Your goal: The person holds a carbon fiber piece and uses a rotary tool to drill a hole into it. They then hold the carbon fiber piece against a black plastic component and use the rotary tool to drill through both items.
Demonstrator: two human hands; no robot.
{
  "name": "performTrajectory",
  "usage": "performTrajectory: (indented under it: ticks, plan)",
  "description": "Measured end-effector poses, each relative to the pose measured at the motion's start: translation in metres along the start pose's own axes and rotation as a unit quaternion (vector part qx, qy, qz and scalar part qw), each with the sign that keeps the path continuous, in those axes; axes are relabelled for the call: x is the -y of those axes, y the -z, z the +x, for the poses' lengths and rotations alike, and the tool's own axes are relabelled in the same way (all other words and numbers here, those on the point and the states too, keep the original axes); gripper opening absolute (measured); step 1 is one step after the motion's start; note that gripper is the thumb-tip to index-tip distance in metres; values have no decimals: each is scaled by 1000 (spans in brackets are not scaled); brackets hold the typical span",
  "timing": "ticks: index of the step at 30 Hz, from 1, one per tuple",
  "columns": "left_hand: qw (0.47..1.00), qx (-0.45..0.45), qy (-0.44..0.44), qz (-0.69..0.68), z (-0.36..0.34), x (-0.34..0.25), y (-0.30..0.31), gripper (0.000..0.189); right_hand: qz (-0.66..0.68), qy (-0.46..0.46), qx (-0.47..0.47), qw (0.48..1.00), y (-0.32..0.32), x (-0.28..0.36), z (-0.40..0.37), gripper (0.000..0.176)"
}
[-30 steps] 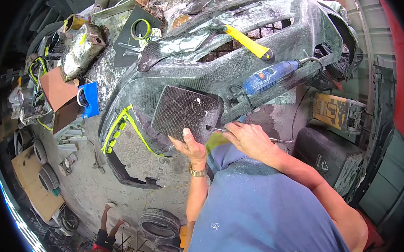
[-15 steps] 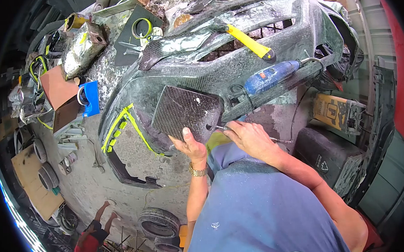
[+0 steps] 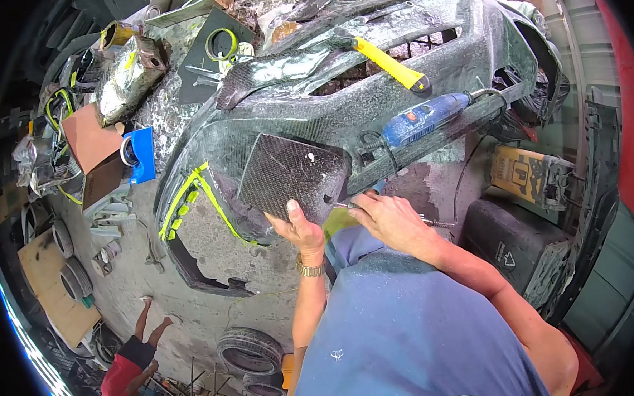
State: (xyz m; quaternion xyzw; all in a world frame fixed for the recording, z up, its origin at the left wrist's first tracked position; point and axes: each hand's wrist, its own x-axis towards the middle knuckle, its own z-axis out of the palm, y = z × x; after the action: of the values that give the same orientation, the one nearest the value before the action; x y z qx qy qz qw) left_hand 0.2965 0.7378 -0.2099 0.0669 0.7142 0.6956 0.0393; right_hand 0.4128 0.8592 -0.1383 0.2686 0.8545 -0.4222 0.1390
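My left hand (image 3: 301,231) holds the lower edge of a dark carbon-weave panel (image 3: 287,171), thumb on its face. My right hand (image 3: 386,219) is closed round a thin metal rotary handpiece (image 3: 344,205), its tip at the panel's lower right corner, near a small dark hole. A flexible shaft (image 3: 440,224) shows beyond my right wrist. Behind the panel lies a large dusty dark bumper (image 3: 284,121). On the bumper rest a blue power tool (image 3: 427,119) and a yellow-handled tool (image 3: 389,64).
Scissors (image 3: 204,73) and a tape roll (image 3: 221,44) lie at the back left, by a blue tape dispenser (image 3: 141,155). Right are a cardboard box (image 3: 520,176) and a black bin (image 3: 509,242). Tyres (image 3: 250,351) and a person in red (image 3: 122,377) are lower left.
My right hand and the handpiece have shifted slightly at the panel's corner. The person in red has moved left and up. My left hand and the panel look the same.
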Motion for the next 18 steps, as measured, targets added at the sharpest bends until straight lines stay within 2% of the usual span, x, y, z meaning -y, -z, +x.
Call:
performTrajectory:
  ticks: [7,9,13,15,18]
  plan:
    - [1000,-3,8,-13,-1,1,0,56,-4,-27,18,999,5,-4,5,27]
    - [1000,-1,4,-3,-1,2,1,59,-8,1,-14,1000,-2,-6,1,27]
    - [1000,1,-7,14,1,0,0,60,-9,-9,-6,1000,0,-8,4,28]
    - [1000,7,8,-5,1,0,1,60,-8,8,-31,999,-6,-11,2,28]
    - [1000,8,-8,21,1,0,1,60,26,-3,-11,1000,-2,-7,3,25]
